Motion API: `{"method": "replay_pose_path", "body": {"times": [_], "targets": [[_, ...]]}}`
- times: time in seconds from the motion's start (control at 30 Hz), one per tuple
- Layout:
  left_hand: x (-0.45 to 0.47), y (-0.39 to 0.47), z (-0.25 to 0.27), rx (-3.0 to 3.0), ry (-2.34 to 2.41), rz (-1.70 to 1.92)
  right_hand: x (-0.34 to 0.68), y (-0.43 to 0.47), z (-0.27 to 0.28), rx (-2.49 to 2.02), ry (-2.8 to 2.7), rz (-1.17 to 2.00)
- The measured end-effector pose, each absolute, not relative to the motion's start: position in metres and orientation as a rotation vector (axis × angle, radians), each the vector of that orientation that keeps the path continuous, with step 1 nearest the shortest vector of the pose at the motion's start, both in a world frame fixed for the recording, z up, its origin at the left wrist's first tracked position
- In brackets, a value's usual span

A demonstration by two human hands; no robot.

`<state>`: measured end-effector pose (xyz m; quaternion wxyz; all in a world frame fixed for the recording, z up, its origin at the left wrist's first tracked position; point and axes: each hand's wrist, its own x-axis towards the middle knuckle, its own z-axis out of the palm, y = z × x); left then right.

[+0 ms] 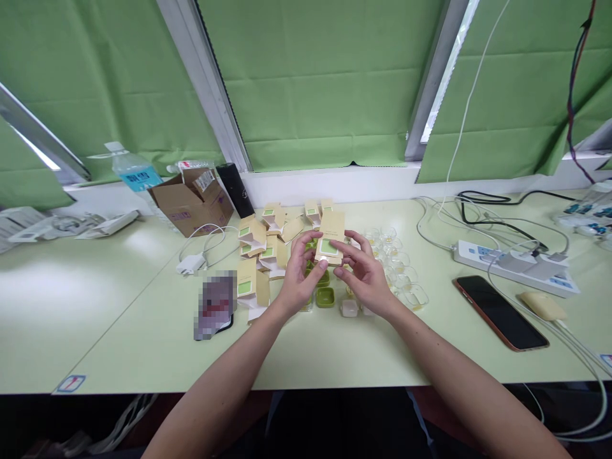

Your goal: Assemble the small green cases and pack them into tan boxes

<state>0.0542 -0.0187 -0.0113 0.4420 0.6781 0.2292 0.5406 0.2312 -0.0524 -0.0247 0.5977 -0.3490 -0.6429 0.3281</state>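
Along the window hang green blinds [329, 83], and below them runs the pale table [344, 363]. Toward the back left stands a carton [191, 210] with its flaps up; a power strip [478, 256] and a dark phone [502, 312] lie to the right. Nearer the middle, a cluster of yellow boxes [245, 287], several with flaps open, sits left of the hands, and rows of clear cups [401, 258] sit to their right.

Between these groups, the left hand [299, 277] and right hand [368, 275] hold one more box [332, 224] above the table. The step in hand looks like working at its near end; whether that end is closed, I cannot tell. The next move seems to call for a steady left hold, leaving the right fingers free to press or fold there.

The box lies between the two sets of fingers, tilted, its green panel toward the person. The left fingers grip its left side, thumb at the near edge. The right fingers close lightly on its right side, forefinger over the front, thumb just below the near edge. Beneath are a small green dish [325, 297] and a white one [349, 308].
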Motion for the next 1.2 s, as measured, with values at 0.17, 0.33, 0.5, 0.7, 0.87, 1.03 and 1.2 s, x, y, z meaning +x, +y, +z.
{"method": "replay_pose_path", "body": {"times": [0.17,0.33,0.5,0.7,0.87,1.03,1.2], "targets": [[0.051,-0.014,-0.012,1.812,0.584,1.385,0.232,-0.054,-0.022,-0.806,-1.477,0.723],[0.047,-0.011,-0.012,1.849,0.574,1.396,0.231,-0.055,-0.020,-0.821,-1.483,0.695],[0.049,-0.012,-0.013,1.861,0.589,1.432,0.231,-0.054,-0.021,-0.845,-1.476,0.657],[0.052,-0.012,-0.014,1.855,0.598,1.487,0.230,-0.053,-0.023,-0.818,-1.467,0.621],[0.055,-0.013,-0.016,1.819,0.586,1.500,0.229,-0.052,-0.024,-0.780,-1.453,0.607],[0.053,-0.014,-0.014,1.862,0.640,1.437,0.231,-0.051,-0.026,-0.832,-1.503,0.511],[0.045,-0.011,-0.007,2.000,0.658,1.375,0.233,-0.052,-0.027,-0.907,-1.669,0.247]]}}
